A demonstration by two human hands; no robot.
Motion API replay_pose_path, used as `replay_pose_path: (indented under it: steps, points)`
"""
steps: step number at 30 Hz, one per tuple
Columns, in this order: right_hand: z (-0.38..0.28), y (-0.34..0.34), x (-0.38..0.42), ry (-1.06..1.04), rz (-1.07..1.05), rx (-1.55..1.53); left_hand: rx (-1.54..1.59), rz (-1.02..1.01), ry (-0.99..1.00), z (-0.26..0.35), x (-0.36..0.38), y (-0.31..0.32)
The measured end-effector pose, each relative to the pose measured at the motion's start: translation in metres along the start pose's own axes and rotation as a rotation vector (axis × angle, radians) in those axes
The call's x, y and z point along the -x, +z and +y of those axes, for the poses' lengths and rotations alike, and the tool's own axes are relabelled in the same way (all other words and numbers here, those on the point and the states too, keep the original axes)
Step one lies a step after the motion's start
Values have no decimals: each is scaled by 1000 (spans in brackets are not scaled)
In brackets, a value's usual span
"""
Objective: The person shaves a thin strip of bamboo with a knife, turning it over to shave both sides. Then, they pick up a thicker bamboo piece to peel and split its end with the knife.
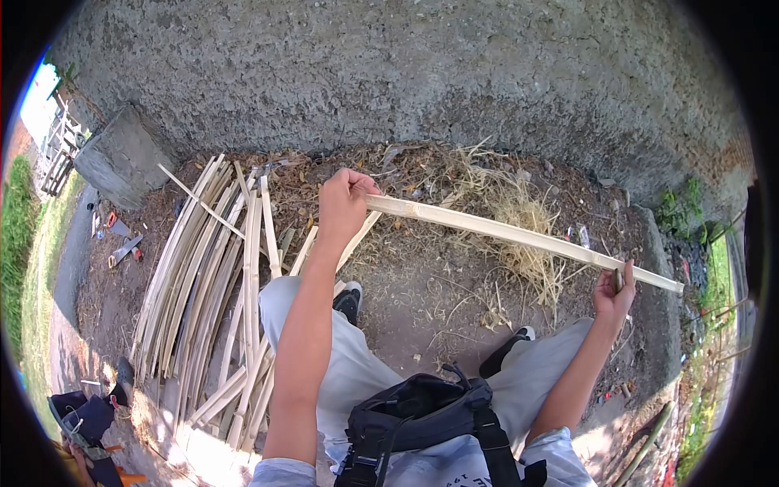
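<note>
"What lay furthest left?"

"Another person [91,426], only partly in view, was at the near left corner of the dirt ground [406,312]. Farther back, a saw [124,250] lay near the left edge, and a concrete block [122,158] stood at the back left corner, beside the rough wall [406,81]."

"And then?"

"A heap of strips [191,268], long and pale, covered much of the ground's left part. Most ran from back to near edge; one lay slantwise across the others."

"Where was the left hand [344,207]?"

"Right of the heap, raised above the ground. Its fingers were closed on the left end of a single pale strip [503,231], with no gap that I could see."

"How did that strip lie?"

"It was held clear of the ground, running parallel to neither edge: it slanted from the left hand down toward the right edge in view. Beyond its middle, dry shavings [523,223] lay loose toward the back edge."

"And the right hand [614,299]?"

"Its fingers were bent closely about the strip, short of the right end. A small brown object [618,281] sat among them; I couldn't tell what it was. Past them, a low curb [653,276] bordered the right edge."
</note>
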State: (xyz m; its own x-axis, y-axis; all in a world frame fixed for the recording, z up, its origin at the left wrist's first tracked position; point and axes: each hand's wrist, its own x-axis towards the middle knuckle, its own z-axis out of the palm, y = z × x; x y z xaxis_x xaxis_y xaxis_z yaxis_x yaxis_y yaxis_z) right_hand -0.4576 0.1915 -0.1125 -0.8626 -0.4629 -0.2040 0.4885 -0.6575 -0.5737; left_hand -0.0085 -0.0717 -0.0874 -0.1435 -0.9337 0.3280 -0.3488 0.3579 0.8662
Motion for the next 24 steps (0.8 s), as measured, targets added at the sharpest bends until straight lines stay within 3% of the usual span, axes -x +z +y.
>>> replay_pose_path:
  steps: [17,20,22,24]
  points:
    - [-1,-4,-2,26,16,29,335,27,-182,-4,-6,-4]
    - [-7,-9,-9,77,26,14,466,180,-192,-9,-12,-13]
    - [-14,-20,-21,-12,88,-7,536,329,-182,-11,-15,-25]
    - [-48,-68,-62,-3,175,-108,597,441,-130,-21,-21,-38]
